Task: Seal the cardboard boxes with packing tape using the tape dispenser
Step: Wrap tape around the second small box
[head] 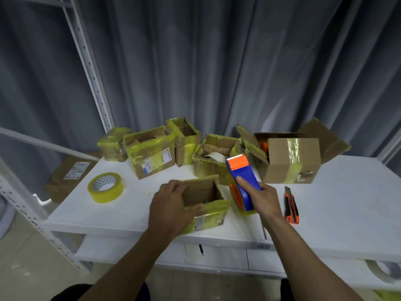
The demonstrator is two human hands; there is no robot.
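I look down past the grey curtain (217, 61) onto the white table (338, 192). At its far right stands the largest cardboard box (290, 161), flaps up, with a yellowish tape strip down its front. To its left a row of smaller boxes (152, 153), open-topped and smeared with old tape, runs along the back edge. Near the front edge sits the small open box (204, 196). My left hand (169, 205) grips its left wall, fingers curled over the rim. Just right of it, my right hand (265, 198) is wrapped around the blue and orange tape dispenser (243, 181), forefinger laid along its top. A spare tape roll (106, 187) lies flat at the left, and an orange utility knife (291, 205) lies beside my right wrist.
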